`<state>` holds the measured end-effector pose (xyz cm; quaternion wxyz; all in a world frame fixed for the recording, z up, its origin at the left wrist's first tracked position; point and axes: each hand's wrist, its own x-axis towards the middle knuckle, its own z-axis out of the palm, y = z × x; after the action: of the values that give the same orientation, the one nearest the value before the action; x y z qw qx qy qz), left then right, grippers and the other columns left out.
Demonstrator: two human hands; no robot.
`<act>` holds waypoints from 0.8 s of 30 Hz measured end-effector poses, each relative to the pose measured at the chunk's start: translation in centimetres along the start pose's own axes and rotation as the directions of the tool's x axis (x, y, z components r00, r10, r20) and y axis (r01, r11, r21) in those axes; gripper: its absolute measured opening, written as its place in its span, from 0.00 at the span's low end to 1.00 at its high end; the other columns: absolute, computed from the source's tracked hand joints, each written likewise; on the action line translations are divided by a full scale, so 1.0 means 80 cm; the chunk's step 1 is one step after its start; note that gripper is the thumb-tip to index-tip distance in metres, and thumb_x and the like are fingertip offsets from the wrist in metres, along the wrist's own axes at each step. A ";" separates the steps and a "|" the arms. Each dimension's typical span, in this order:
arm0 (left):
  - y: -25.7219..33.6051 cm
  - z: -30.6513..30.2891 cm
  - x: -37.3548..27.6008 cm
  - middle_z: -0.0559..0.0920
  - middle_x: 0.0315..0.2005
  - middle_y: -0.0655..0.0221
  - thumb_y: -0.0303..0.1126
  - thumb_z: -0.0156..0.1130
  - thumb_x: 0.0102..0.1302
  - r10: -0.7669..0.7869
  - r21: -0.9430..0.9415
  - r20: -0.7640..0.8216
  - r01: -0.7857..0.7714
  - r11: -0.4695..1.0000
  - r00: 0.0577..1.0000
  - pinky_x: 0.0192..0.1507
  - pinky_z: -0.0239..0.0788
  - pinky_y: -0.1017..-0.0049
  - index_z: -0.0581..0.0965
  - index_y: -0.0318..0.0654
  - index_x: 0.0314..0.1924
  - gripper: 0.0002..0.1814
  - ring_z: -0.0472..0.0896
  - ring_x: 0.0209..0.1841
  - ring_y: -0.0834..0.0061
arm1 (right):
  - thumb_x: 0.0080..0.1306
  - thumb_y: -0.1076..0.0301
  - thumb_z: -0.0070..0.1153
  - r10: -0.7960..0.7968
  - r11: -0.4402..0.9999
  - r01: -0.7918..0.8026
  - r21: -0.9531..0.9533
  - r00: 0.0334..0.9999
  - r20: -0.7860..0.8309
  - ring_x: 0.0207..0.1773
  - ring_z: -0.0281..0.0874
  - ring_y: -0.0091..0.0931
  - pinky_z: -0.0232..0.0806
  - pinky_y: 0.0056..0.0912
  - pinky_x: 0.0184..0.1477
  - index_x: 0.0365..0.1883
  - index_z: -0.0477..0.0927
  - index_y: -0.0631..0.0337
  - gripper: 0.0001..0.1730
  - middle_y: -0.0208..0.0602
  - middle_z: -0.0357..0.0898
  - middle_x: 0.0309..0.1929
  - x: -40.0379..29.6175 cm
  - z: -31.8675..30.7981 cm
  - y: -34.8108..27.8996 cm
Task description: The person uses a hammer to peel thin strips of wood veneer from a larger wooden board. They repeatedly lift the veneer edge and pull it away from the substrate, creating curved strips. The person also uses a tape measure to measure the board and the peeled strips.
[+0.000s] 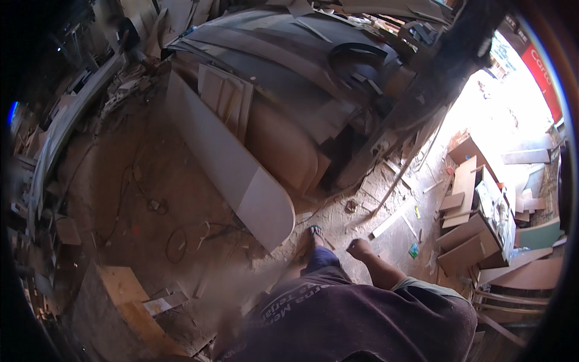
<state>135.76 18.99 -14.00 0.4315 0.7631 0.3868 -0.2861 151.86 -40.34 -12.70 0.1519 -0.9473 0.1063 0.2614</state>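
Observation:
My right hand [359, 249] hangs over the sawdust-strewn floor, its fingers curled in and nothing seen in them. Below it to the left, my foot in a flip-flop [317, 235] is on the floor. My left hand is out of view; a blur covers that side of my body. Before me, a long pale board with a rounded end [267, 203] leans on edge against a wide stack of sheets [289, 86]. Smaller brown panels [280, 140] stand behind it. My right hand is apart from the board.
A dark post [407, 104] rises right of the stack. Panel offcuts and a box-like cabinet [470, 244] crowd the bright right side. Cables [156, 206] lie on the floor at left. Curved boards [117, 294] stand lower left. A person [129, 38] is at the far left.

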 end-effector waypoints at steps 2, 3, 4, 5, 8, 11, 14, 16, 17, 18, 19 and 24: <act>0.017 0.025 -0.013 0.85 0.33 0.66 0.38 0.64 0.65 -0.010 -0.009 -0.024 0.010 1.000 1.000 0.39 0.72 0.67 0.84 0.36 0.44 0.14 0.82 0.36 0.71 | 0.57 0.51 0.66 -0.131 0.991 0.131 -0.030 0.991 -0.003 0.42 0.85 0.44 0.76 0.46 0.47 0.33 0.87 0.57 0.17 0.47 0.86 0.34 0.088 -0.063 -0.043; 0.036 0.048 -0.008 0.85 0.33 0.65 0.38 0.64 0.65 -0.013 0.003 0.012 0.013 1.000 1.000 0.40 0.72 0.67 0.84 0.36 0.45 0.14 0.82 0.37 0.70 | 0.57 0.51 0.66 -0.129 0.990 0.129 -0.057 0.992 0.008 0.41 0.85 0.44 0.76 0.46 0.46 0.32 0.87 0.57 0.17 0.47 0.86 0.34 0.109 -0.090 -0.044; 0.049 0.060 -0.007 0.85 0.34 0.65 0.38 0.64 0.65 -0.009 -0.001 0.006 0.009 1.000 1.000 0.40 0.72 0.66 0.84 0.36 0.45 0.14 0.82 0.37 0.70 | 0.59 0.52 0.62 -0.156 0.986 0.153 0.058 0.987 0.040 0.45 0.84 0.45 0.75 0.47 0.49 0.37 0.87 0.58 0.18 0.50 0.86 0.39 0.123 -0.124 -0.069; 0.066 0.073 -0.011 0.85 0.34 0.65 0.38 0.64 0.66 -0.018 -0.012 0.000 0.018 1.000 1.000 0.40 0.72 0.66 0.84 0.36 0.45 0.14 0.82 0.38 0.70 | 0.61 0.54 0.57 -0.189 0.970 0.178 0.166 0.980 0.058 0.50 0.84 0.46 0.75 0.48 0.53 0.42 0.87 0.59 0.20 0.52 0.86 0.44 0.137 -0.169 -0.098; 0.108 0.100 -0.021 0.85 0.35 0.64 0.37 0.64 0.66 0.002 -0.018 0.009 -0.002 1.000 1.000 0.42 0.72 0.65 0.83 0.37 0.46 0.14 0.82 0.39 0.69 | 0.61 0.54 0.58 -0.260 0.948 0.256 0.190 0.966 -0.004 0.50 0.83 0.46 0.74 0.48 0.53 0.41 0.87 0.56 0.18 0.52 0.86 0.43 0.191 -0.227 -0.125; 0.143 0.117 -0.025 0.85 0.36 0.63 0.37 0.64 0.66 0.026 -0.027 0.015 -0.025 0.999 1.000 0.43 0.72 0.64 0.83 0.37 0.47 0.14 0.82 0.40 0.67 | 0.61 0.53 0.59 -0.216 0.960 0.215 0.180 0.976 -0.012 0.50 0.83 0.46 0.74 0.49 0.53 0.40 0.87 0.56 0.18 0.52 0.85 0.43 0.236 -0.240 -0.116; 0.157 0.130 -0.025 0.85 0.38 0.62 0.37 0.64 0.66 0.040 -0.038 0.004 -0.040 0.998 0.999 0.45 0.72 0.63 0.83 0.37 0.48 0.14 0.81 0.41 0.66 | 0.63 0.54 0.56 -0.229 0.953 0.233 0.194 0.973 -0.043 0.51 0.82 0.49 0.73 0.50 0.55 0.41 0.87 0.58 0.19 0.54 0.85 0.44 0.247 -0.256 -0.121; 0.163 0.136 -0.023 0.85 0.38 0.62 0.37 0.64 0.66 0.055 -0.034 0.009 -0.054 0.998 0.998 0.45 0.72 0.63 0.83 0.38 0.48 0.15 0.81 0.42 0.66 | 0.62 0.54 0.58 -0.219 0.955 0.234 0.185 0.971 -0.097 0.48 0.83 0.48 0.74 0.50 0.51 0.41 0.86 0.58 0.18 0.52 0.85 0.41 0.246 -0.248 -0.107; 0.164 0.138 -0.022 0.85 0.39 0.62 0.37 0.64 0.66 0.051 -0.034 0.007 -0.050 0.998 0.999 0.46 0.72 0.63 0.83 0.38 0.49 0.15 0.81 0.43 0.65 | 0.62 0.53 0.60 -0.212 0.956 0.234 0.175 0.968 -0.136 0.45 0.84 0.46 0.74 0.49 0.48 0.40 0.85 0.58 0.18 0.50 0.85 0.38 0.248 -0.239 -0.099; 0.165 0.141 -0.019 0.85 0.39 0.61 0.37 0.64 0.67 0.054 -0.040 0.005 -0.053 0.998 0.999 0.46 0.72 0.62 0.83 0.38 0.49 0.15 0.81 0.43 0.65 | 0.61 0.53 0.61 -0.207 0.959 0.237 0.158 0.961 -0.185 0.41 0.85 0.45 0.74 0.48 0.45 0.40 0.85 0.58 0.18 0.48 0.85 0.35 0.255 -0.242 -0.094; 0.163 0.146 -0.017 0.84 0.39 0.61 0.37 0.64 0.67 0.045 -0.046 0.001 -0.045 0.998 0.999 0.47 0.72 0.62 0.82 0.38 0.49 0.15 0.81 0.44 0.65 | 0.61 0.53 0.62 -0.197 0.955 0.241 0.175 0.951 -0.237 0.41 0.84 0.45 0.74 0.48 0.45 0.40 0.85 0.57 0.18 0.48 0.85 0.35 0.259 -0.248 -0.094; 0.157 0.161 -0.019 0.84 0.41 0.60 0.37 0.64 0.67 0.008 -0.050 -0.013 -0.009 0.999 1.000 0.49 0.72 0.61 0.82 0.38 0.51 0.15 0.81 0.46 0.63 | 0.62 0.55 0.62 -0.156 0.944 0.251 0.213 0.911 -0.380 0.40 0.85 0.44 0.74 0.45 0.43 0.37 0.86 0.58 0.15 0.46 0.85 0.33 0.292 -0.287 -0.093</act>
<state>144.14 3.02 -13.27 0.4492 0.7556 0.3934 -0.2693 184.22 -44.12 -4.58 0.2780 -0.9570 0.0650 0.0509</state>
